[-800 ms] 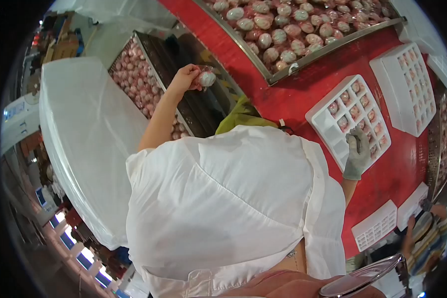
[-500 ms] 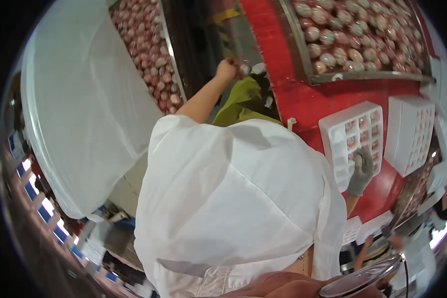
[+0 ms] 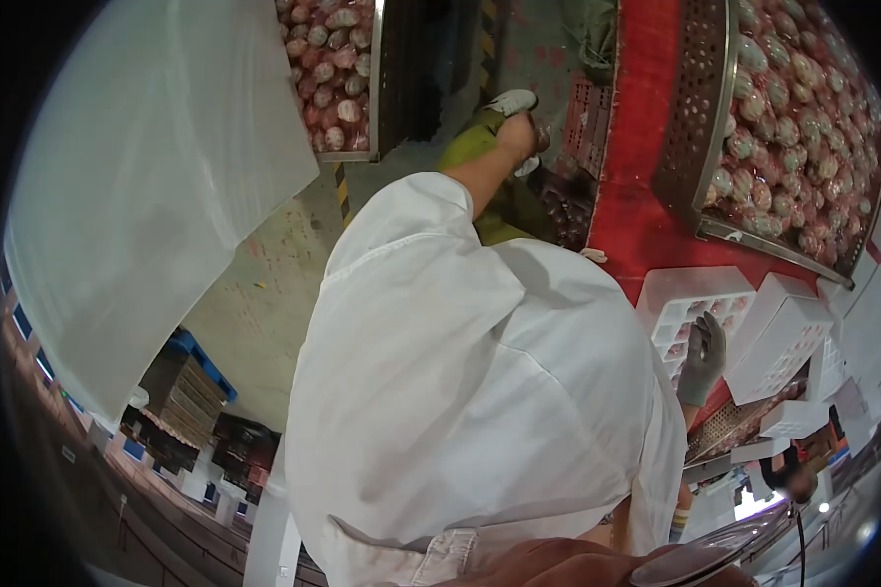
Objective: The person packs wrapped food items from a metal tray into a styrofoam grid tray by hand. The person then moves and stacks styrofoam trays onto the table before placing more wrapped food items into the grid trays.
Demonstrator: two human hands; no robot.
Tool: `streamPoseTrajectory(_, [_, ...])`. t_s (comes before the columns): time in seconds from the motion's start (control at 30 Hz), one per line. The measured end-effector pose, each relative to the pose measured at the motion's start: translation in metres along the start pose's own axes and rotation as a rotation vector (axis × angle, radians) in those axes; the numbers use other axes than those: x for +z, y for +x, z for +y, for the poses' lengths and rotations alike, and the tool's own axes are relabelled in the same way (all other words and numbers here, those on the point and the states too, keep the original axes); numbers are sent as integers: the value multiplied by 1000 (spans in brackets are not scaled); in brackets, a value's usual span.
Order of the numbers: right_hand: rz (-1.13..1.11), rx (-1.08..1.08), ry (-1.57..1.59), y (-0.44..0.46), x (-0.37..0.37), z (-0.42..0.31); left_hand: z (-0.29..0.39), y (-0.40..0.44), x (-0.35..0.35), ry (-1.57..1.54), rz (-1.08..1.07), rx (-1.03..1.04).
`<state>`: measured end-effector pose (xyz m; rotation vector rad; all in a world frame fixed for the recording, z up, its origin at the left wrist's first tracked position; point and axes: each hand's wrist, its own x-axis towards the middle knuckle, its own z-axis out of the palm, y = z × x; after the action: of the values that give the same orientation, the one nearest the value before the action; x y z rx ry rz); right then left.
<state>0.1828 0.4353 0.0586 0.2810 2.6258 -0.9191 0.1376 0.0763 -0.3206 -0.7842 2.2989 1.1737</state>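
My bare left hand (image 3: 519, 135) hangs over the floor past my green trousers, its fingers closed round a small plastic-wrapped ball (image 3: 542, 140) that is partly hidden and unclear. In a grey glove, my right hand (image 3: 705, 354) rests at the edge of a white foam tray (image 3: 690, 284) divided into square compartments. Its fingers are extended and a little apart, with nothing visible in them. Several compartments hold pinkish wrapped balls; the hand covers part of the tray.
A metal bin of wrapped balls (image 3: 788, 137) stands on the red table (image 3: 646, 117). Another bin of balls (image 3: 333, 78) is at the upper left, beside a large white sheet (image 3: 147, 176). Stacked white foam trays (image 3: 778, 338) sit right of mine. Pink crates (image 3: 585, 117) stand on the floor.
My view has turned, so the bins and trays sit elsewhere in the picture. My right hand has straightened its fingers and drawn back toward the tray's edge. The left hand remains closed.
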Motion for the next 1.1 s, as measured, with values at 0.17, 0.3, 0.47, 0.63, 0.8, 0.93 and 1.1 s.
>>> streamPoseTrajectory(0.17, [-13,-84,-108,1,3,-21,22,-17,16,-75,-164,-75])
streamPoseTrajectory(0.3, [-1,-114,-131,-12,-1,-13,44,-11,41,-67,-284,-68])
streamPoseTrajectory(0.47, [-47,-92,-229,-30,-12,3,53,-10,73,18,-427,50])
streamPoseTrajectory(0.63, [-92,-91,-280,-24,-9,5,42,-38,77,273,-499,294])
streamPoseTrajectory(0.8, [-174,-76,-288,9,11,-25,36,-63,25,152,-467,274])
streamPoseTrajectory(0.93, [-198,-98,-243,19,28,-29,12,-57,57,229,-575,195])
streamPoseTrajectory(1.1, [-173,-8,-215,-7,28,-12,-4,-77,109,490,-727,391])
